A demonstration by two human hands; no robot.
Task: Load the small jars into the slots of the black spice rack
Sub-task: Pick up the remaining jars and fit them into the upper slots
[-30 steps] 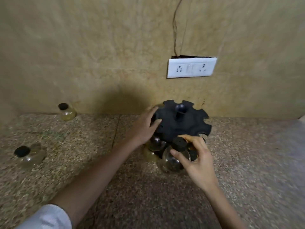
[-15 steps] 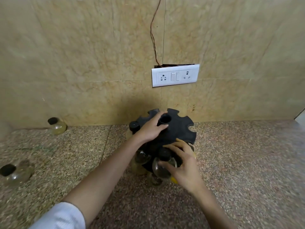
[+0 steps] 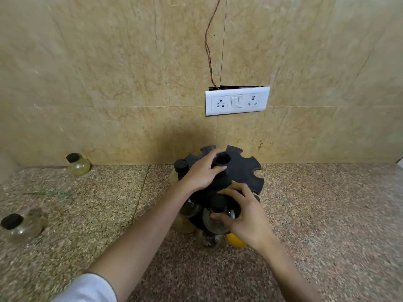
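The black round spice rack (image 3: 242, 173) stands on the counter against the wall, with notched slots around its rim. My left hand (image 3: 202, 172) lies on its top, fingers curled round the central hub. My right hand (image 3: 244, 216) pinches a clear round jar with a black cap (image 3: 214, 214) at a slot on the rack's near rim. Another capped jar (image 3: 181, 165) sits at the rack's left rim. More jars hang or stand below, partly hidden, one with yellow contents (image 3: 235, 241). Two loose jars stand at the left: one by the wall (image 3: 79, 165), one near the left edge (image 3: 20, 227).
The speckled stone counter (image 3: 327, 225) runs left and right of the rack. A tiled wall rises right behind it, carrying a white socket plate (image 3: 237, 101) with a loose wire (image 3: 208, 44) above.
My left hand moved from the rack's left rim onto the central hub. My right hand brought the clear jar in against the near rim slot. The camera tilted up.
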